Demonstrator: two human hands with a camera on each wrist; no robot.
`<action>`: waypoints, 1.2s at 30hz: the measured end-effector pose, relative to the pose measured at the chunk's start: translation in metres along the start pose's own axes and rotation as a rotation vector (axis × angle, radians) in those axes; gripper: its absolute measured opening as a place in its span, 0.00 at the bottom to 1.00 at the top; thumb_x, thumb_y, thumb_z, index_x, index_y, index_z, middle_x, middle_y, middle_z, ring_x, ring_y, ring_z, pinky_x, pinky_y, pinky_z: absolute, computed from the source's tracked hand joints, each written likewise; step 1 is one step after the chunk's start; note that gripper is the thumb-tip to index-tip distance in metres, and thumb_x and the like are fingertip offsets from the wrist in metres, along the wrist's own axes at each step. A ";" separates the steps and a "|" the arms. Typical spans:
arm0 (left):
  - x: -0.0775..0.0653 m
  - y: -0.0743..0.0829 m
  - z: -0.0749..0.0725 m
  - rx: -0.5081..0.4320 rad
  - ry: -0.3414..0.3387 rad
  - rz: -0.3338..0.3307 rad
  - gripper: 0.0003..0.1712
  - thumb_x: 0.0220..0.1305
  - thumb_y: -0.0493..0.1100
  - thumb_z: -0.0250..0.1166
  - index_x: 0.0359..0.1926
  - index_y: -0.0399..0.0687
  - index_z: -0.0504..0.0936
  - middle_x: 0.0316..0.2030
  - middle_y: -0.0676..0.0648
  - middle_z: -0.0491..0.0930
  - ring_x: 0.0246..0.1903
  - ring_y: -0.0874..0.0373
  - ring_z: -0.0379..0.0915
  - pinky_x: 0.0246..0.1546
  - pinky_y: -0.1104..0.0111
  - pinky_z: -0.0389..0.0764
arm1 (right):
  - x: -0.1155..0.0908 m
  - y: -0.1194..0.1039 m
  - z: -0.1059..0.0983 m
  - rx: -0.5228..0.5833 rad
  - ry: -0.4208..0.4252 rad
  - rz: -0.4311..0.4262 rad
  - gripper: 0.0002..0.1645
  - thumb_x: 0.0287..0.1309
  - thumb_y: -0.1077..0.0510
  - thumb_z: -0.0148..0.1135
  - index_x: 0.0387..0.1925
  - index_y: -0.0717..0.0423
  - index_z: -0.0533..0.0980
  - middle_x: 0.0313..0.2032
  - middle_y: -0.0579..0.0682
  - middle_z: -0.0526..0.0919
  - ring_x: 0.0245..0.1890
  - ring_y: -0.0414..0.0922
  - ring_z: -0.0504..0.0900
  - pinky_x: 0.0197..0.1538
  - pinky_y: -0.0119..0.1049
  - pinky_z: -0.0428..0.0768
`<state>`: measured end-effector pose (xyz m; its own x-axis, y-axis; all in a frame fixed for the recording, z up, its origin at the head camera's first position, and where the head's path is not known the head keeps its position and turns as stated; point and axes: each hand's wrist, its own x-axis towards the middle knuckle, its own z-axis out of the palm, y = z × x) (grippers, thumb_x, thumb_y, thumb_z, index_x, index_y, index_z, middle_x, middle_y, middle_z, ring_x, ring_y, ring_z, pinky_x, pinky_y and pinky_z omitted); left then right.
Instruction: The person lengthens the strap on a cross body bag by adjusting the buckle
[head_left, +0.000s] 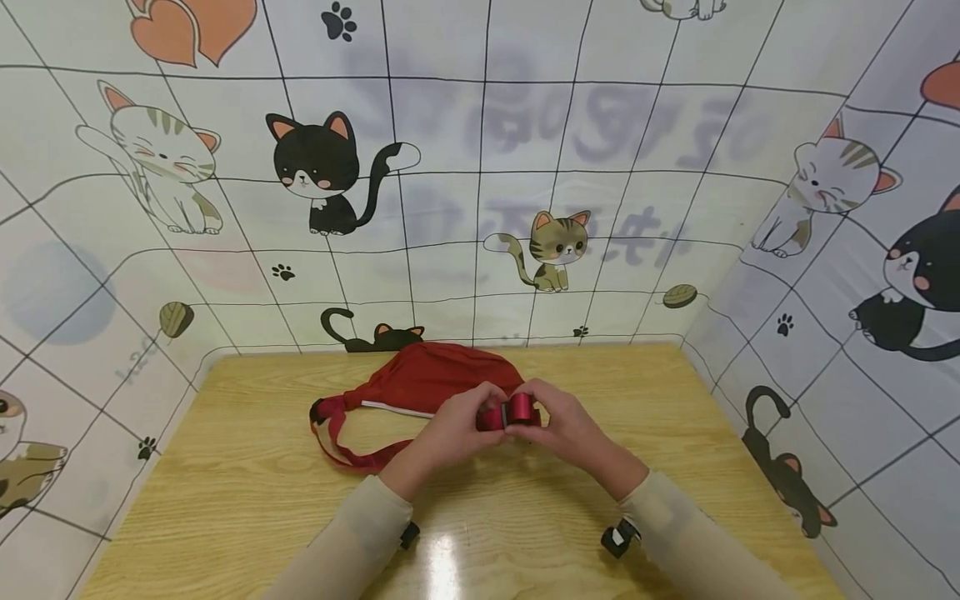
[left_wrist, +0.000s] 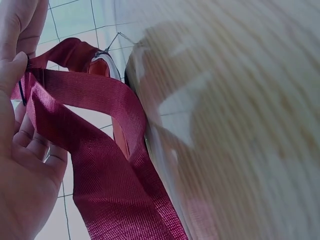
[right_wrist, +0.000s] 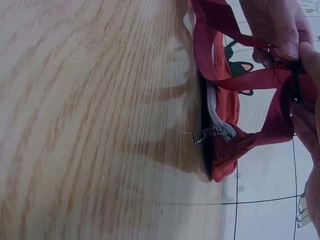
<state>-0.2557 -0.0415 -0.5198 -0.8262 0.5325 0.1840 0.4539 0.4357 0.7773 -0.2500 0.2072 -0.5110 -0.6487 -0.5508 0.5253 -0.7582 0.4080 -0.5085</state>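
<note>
A red waist bag point(head_left: 442, 377) lies at the back of the table, and its dark red webbing strap point(left_wrist: 110, 175) is raised toward the hands. My left hand point(head_left: 456, 427) pinches the strap beside a thin black slider point(right_wrist: 295, 82). From the other side, my right hand point(head_left: 566, 423) grips the webbing at the same slider, thumb and fingers around a folded loop. Both hands' fingertips nearly meet there. In the right wrist view, a metal zipper pull point(right_wrist: 204, 135) hangs from the bag's white-edged zipper. Part of the slider is hidden by fingers.
The bag's other strap end, with a black buckle point(head_left: 320, 412), curves over the wooden table point(head_left: 247, 517) to the left. Cat-printed cloth walls point(head_left: 442, 208) enclose the table at the back and sides. Small black devices sit at both wrists.
</note>
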 end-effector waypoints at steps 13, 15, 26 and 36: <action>0.000 -0.001 0.000 0.010 0.027 -0.012 0.27 0.65 0.46 0.83 0.59 0.60 0.79 0.45 0.61 0.84 0.45 0.63 0.81 0.49 0.62 0.84 | -0.003 0.002 -0.010 0.051 0.055 -0.014 0.23 0.61 0.62 0.84 0.54 0.51 0.82 0.50 0.43 0.86 0.48 0.42 0.83 0.50 0.38 0.85; 0.000 -0.001 -0.001 0.009 0.027 -0.017 0.27 0.65 0.46 0.83 0.59 0.60 0.79 0.45 0.61 0.84 0.45 0.63 0.81 0.49 0.62 0.84 | -0.006 0.003 -0.012 0.050 0.059 -0.007 0.22 0.62 0.62 0.83 0.53 0.51 0.82 0.50 0.43 0.85 0.49 0.42 0.83 0.53 0.36 0.82; 0.001 -0.001 -0.001 0.031 0.006 -0.003 0.27 0.64 0.46 0.85 0.58 0.56 0.81 0.44 0.60 0.85 0.43 0.63 0.81 0.46 0.65 0.84 | -0.007 -0.002 -0.016 -0.041 -0.037 0.027 0.38 0.61 0.53 0.86 0.67 0.54 0.77 0.60 0.47 0.83 0.59 0.44 0.81 0.61 0.48 0.83; 0.003 -0.004 0.001 0.065 0.000 0.019 0.25 0.64 0.43 0.84 0.58 0.54 0.82 0.45 0.58 0.85 0.44 0.63 0.81 0.47 0.66 0.84 | 0.009 -0.016 -0.007 -0.133 -0.072 0.007 0.28 0.56 0.51 0.88 0.55 0.54 0.85 0.49 0.44 0.86 0.45 0.40 0.81 0.46 0.40 0.83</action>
<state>-0.2593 -0.0409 -0.5233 -0.8169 0.5415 0.1983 0.4906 0.4719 0.7325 -0.2440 0.2010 -0.4929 -0.6509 -0.5963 0.4699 -0.7591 0.5020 -0.4145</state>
